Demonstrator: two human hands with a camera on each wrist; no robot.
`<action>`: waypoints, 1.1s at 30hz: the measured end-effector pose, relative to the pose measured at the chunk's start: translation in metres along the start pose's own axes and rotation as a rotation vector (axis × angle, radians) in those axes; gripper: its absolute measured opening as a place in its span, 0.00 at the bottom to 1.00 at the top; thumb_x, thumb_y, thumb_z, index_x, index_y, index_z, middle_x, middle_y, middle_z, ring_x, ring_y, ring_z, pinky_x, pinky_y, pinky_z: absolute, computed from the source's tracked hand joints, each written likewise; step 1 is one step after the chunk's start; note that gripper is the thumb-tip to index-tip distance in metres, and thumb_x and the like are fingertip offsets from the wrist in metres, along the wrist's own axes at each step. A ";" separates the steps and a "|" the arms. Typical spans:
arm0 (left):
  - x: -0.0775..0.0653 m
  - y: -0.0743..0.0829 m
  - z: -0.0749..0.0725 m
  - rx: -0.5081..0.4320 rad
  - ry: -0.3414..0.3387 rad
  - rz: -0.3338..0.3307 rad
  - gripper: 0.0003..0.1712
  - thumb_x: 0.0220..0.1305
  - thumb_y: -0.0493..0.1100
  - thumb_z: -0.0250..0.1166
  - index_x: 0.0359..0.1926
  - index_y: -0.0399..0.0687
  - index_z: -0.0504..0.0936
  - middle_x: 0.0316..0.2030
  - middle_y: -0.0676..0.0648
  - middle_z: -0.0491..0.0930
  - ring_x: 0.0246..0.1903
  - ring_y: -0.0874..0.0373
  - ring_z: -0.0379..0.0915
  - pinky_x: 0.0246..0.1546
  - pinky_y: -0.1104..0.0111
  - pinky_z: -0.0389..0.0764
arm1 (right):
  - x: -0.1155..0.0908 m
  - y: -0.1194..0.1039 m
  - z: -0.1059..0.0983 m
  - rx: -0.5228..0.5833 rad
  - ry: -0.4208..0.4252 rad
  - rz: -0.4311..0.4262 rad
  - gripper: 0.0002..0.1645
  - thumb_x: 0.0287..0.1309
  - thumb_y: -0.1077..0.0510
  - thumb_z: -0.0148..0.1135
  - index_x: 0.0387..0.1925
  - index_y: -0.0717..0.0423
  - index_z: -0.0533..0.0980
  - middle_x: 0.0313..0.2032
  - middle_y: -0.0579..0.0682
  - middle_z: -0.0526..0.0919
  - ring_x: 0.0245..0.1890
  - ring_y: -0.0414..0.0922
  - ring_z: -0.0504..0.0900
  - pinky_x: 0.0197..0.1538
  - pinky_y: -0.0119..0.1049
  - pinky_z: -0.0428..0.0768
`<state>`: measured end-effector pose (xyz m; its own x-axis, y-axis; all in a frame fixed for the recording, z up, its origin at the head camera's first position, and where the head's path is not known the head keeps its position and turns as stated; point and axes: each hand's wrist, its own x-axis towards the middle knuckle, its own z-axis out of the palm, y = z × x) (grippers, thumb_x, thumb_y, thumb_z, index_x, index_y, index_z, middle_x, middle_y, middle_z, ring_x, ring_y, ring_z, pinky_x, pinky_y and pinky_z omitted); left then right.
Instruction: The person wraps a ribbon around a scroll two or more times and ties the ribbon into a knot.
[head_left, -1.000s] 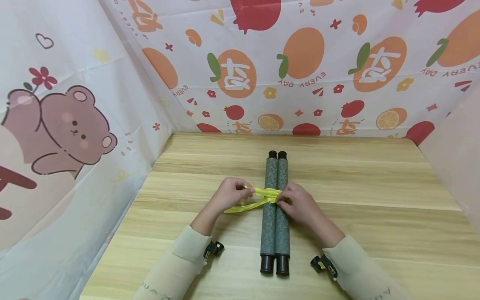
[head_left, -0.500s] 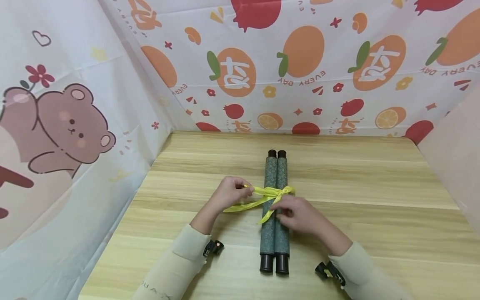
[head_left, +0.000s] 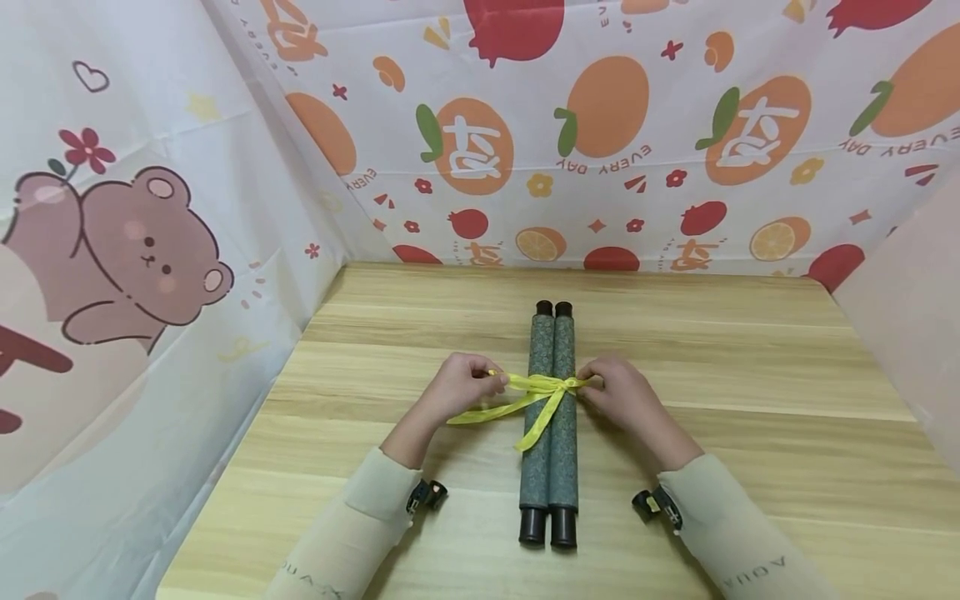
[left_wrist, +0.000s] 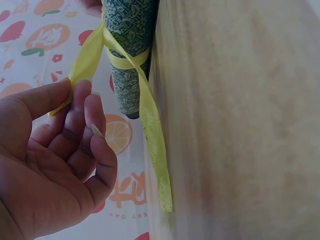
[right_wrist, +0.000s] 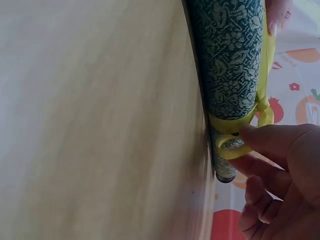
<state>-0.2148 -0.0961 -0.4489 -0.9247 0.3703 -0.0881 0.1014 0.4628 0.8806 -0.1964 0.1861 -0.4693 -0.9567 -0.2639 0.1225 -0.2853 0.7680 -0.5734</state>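
Observation:
Two rolled rods of a green patterned scroll (head_left: pixel 536 475), with dark end knobs, lie side by side on the table. A yellow ribbon (head_left: pixel 546 414) circles them, knotted on top towards the right rod. Thumb and fingertips of my left hand (head_left: pixel 456 390) pinch one ribbon strip left of the scroll; the pinch shows closely in the left wrist view, with another ribbon tail (left_wrist: pixel 154 145) hanging loose. At the scroll's right side, my right hand (head_left: pixel 622 396) pinches a small ribbon loop (right_wrist: pixel 235 153) near the knot. One tail lies slanted across the left rod.
The wood-grain table (head_left: pixel 750 467) extends around the scroll on all sides. A fruit-print cloth (head_left: pixel 607 200) stands behind the table's far edge, and a bear-print cloth (head_left: pixel 255 192) hangs along the left. Small black devices are worn at both wrists.
My right hand let go of the ribbon over the rods, drew back slightly, then moved to the right side and took the ribbon loop there. The left hand kept its pinch in place.

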 end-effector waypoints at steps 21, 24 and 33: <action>-0.004 -0.001 -0.002 0.042 0.037 -0.025 0.08 0.63 0.38 0.67 0.34 0.36 0.87 0.27 0.41 0.85 0.30 0.42 0.82 0.23 0.70 0.74 | -0.008 0.004 -0.007 -0.147 0.005 -0.016 0.09 0.50 0.68 0.64 0.23 0.53 0.84 0.24 0.45 0.85 0.26 0.43 0.80 0.35 0.42 0.81; -0.001 -0.004 -0.002 0.049 0.045 -0.031 0.08 0.63 0.39 0.68 0.33 0.37 0.87 0.26 0.42 0.85 0.29 0.45 0.82 0.24 0.70 0.75 | -0.008 0.006 -0.007 -0.144 0.005 -0.015 0.09 0.49 0.69 0.64 0.23 0.53 0.84 0.24 0.45 0.85 0.27 0.44 0.81 0.37 0.44 0.82; 0.013 -0.010 -0.028 0.124 0.021 -0.041 0.20 0.67 0.48 0.65 0.55 0.43 0.80 0.38 0.43 0.84 0.35 0.52 0.79 0.34 0.65 0.79 | -0.002 0.020 -0.026 -0.092 -0.003 -0.017 0.30 0.55 0.62 0.68 0.61 0.56 0.75 0.56 0.57 0.82 0.55 0.59 0.78 0.57 0.57 0.76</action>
<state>-0.2378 -0.1186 -0.4460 -0.9362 0.3333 -0.1117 0.1073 0.5737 0.8120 -0.2016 0.2170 -0.4602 -0.9515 -0.2794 0.1290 -0.3060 0.8138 -0.4940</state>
